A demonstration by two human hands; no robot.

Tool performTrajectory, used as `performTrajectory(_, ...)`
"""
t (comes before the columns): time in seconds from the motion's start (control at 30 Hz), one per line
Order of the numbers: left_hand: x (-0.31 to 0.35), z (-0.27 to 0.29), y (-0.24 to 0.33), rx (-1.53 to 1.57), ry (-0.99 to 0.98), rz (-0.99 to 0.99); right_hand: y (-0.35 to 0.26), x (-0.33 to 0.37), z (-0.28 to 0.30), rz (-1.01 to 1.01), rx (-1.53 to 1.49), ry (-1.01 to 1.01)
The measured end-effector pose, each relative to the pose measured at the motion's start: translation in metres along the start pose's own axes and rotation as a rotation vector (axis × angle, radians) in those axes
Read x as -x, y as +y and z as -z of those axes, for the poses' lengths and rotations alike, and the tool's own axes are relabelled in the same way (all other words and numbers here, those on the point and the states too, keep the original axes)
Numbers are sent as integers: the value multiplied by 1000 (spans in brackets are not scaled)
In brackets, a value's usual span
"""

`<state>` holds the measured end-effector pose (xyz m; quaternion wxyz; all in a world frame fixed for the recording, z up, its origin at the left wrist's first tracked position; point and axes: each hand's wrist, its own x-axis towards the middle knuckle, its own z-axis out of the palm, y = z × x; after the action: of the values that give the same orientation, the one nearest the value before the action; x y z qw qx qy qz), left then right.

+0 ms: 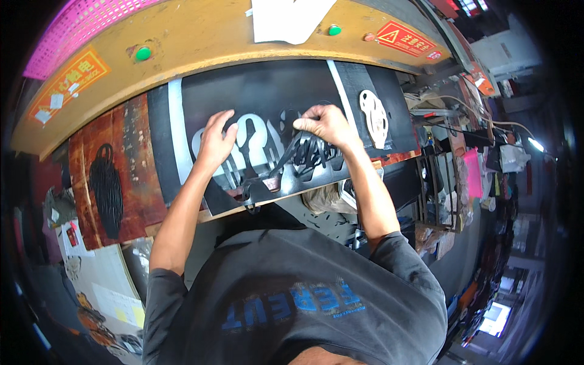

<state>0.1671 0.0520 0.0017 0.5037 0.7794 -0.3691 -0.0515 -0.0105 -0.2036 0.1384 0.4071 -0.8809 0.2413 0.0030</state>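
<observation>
**We see black strips (311, 152) pinched in the right hand (327, 125) over a black sheet (261, 91)**

Beyond the sheet, we see a long yellow machine beam (201, 58) spanning nearly its whole width and more. Far to the sheet's left, at the beam's end, stands a pink perforated basket (82, 30); we cannot tell what it contains. Left of the sheet, on a worn reddish-brown board (137, 176), we find a long bundle of black strands (106, 191). Pale curved shapes (260, 158) show on the sheet's near half. Just beside its right edge lies a white piece with holes (374, 118).

We see the right hand's thumb and fingers closed on the strips, which hang above the sheet's near right part. The left hand (218, 140) is half open over the sheet's left part, thumb apart from its fingers; we cannot tell whether it touches. Two green buttons (143, 54) sit on the beam, beyond the sheet.
</observation>
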Motion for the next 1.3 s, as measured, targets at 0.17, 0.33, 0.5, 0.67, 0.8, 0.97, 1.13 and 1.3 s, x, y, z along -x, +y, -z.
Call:
performTrajectory(0.17,80,29,36,433,-87,344,-63,5,34,390,-369,-56)
performTrajectory(0.33,118,-9,41,-610,-429,16,-156,-3,53,584,-428,203)
performTrajectory(0.5,139,-18,26,-570,-288,-113,-213,-24,33,732,-544,179)
performTrajectory(0.67,155,18,30,-153,55,-201,-263,-64,-56,601,-492,58)
performTrajectory(0.8,181,85,23,-15,155,-176,-310,-105,-150,604,-527,1)
performTrajectory(0.97,211,159,0,-49,277,-37,-367,-130,-243,774,-562,56)
performTrajectory(1.13,236,178,-22,-10,287,12,-379,-113,-364,1287,32,214)
performTrajectory(1.3,240,165,-40,-40,124,135,-338,-41,-515,1186,438,-399)
